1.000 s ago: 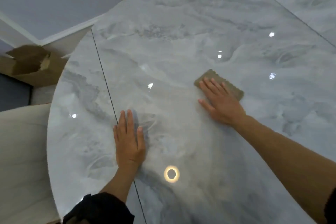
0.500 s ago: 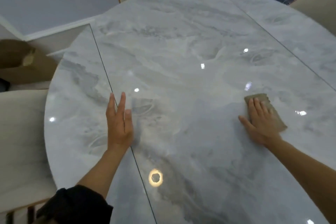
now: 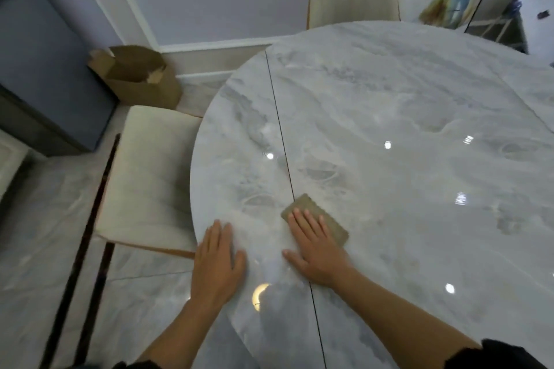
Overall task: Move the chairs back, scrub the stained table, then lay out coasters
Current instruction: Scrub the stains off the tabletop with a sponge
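Note:
A glossy grey marble table (image 3: 404, 117) fills the right of the view, with a thin dark seam running across it. My right hand (image 3: 314, 246) presses flat on a tan scrubbing pad (image 3: 337, 229) lying on the seam near the table's left edge. My left hand (image 3: 216, 260) rests flat on the tabletop at its left rim, fingers straight, a short way left of the pad. A cream chair (image 3: 150, 177) stands at the table's left side, its seat partly under the rim. Another cream chair (image 3: 353, 0) stands at the far side.
A brown cardboard box (image 3: 136, 75) sits on the floor by the panelled wall. A blue-grey cabinet (image 3: 39, 69) stands at the left. A framed picture (image 3: 446, 9) and white furniture (image 3: 536, 21) are behind the table at the far right.
My right hand has slid the pad from the right of the table to the left, onto the seam near my left hand. The view has swung left, showing chair and floor.

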